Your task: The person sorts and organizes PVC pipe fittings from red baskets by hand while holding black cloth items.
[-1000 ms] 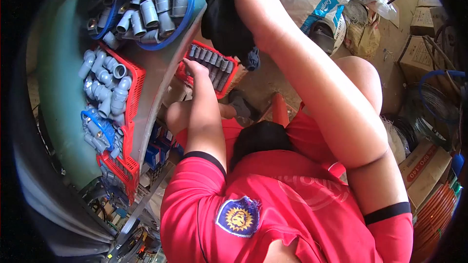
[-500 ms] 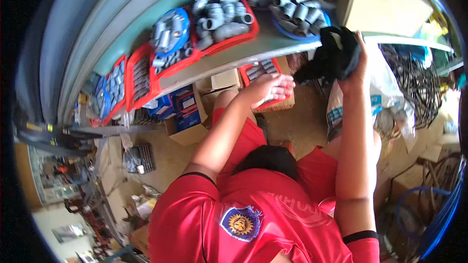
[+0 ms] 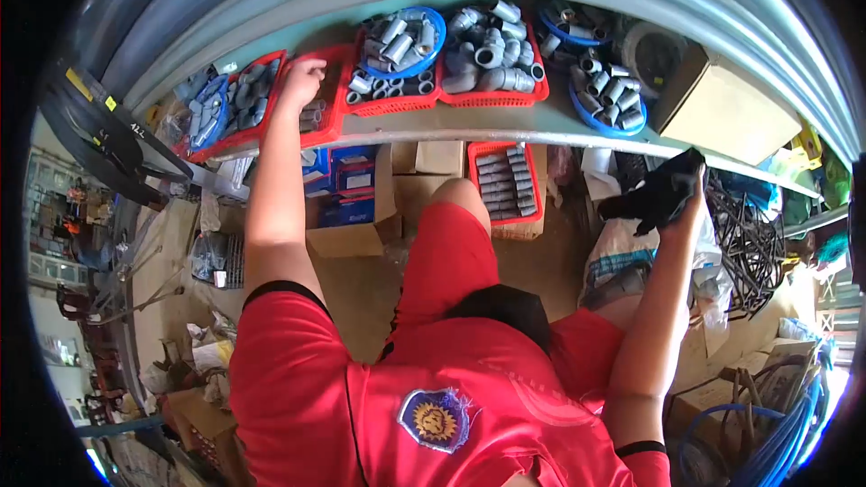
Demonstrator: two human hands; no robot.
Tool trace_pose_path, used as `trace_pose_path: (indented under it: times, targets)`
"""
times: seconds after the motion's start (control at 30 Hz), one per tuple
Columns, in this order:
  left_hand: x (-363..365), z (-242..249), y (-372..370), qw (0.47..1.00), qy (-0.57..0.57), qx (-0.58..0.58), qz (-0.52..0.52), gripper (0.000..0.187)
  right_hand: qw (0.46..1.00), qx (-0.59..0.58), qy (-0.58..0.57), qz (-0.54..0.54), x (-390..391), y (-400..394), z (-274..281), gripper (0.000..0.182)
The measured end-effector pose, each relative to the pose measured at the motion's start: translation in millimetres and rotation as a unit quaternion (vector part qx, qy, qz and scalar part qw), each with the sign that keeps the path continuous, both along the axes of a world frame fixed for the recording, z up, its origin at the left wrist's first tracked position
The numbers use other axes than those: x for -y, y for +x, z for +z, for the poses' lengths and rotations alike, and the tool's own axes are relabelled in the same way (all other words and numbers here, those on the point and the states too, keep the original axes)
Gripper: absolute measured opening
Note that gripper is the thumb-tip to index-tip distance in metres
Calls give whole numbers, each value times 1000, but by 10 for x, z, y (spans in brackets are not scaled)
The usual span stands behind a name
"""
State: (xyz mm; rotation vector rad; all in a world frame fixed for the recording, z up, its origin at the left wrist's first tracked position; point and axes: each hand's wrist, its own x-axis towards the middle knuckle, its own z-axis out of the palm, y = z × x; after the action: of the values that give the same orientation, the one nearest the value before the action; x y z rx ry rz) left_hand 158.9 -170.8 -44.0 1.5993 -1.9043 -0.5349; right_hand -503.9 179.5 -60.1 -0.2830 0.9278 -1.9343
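Note:
My left hand [image 3: 301, 87] is over a red basket [image 3: 336, 95] on the shelf, its fingers curled closed. What they hold, if anything, is hidden. Short grey pipe fittings [image 3: 312, 116] show in that basket beside my wrist. Off to the right, my right hand [image 3: 691, 210] grips a crumpled black cloth [image 3: 657, 196] in front of the shelf edge. Just right of the left hand, a blue bowl [image 3: 440, 29] of grey fittings rests on another red basket [image 3: 392, 108].
More red baskets and blue bowls of fittings line the shelf [image 3: 406, 131]. Beneath it are a red basket [image 3: 474, 189] of pipe pieces and a cardboard box [image 3: 347, 242] with blue packs. A cardboard carton [image 3: 735, 108] stands at the shelf's right end.
My left hand has moved from below the shelf edge up and left to the red basket, its spread fingers now curled. The right hand, still gripping the black cloth, is lower and farther right.

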Motion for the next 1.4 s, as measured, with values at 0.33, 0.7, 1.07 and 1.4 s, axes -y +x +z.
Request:
trace_pose_path:
  times: [0.33, 0.7, 1.07, 1.4]
  targets:
    - [496, -557, -160, 955, -6, 278, 100, 52, 998, 12, 1, -56, -200, 240, -17, 52]
    - [227, -175, -233, 957, 11, 251, 145, 43, 998, 20, -40, 44, -49, 317, -160, 50]
    - [20, 50, 385, 951, 41, 301, 60, 79, 992, 5, -85, 94, -1, 257, -162, 45]
    - [-291, 223, 694, 930, 85, 298, -200, 48, 996, -23, -75, 44, -210, 554, 333, 47]
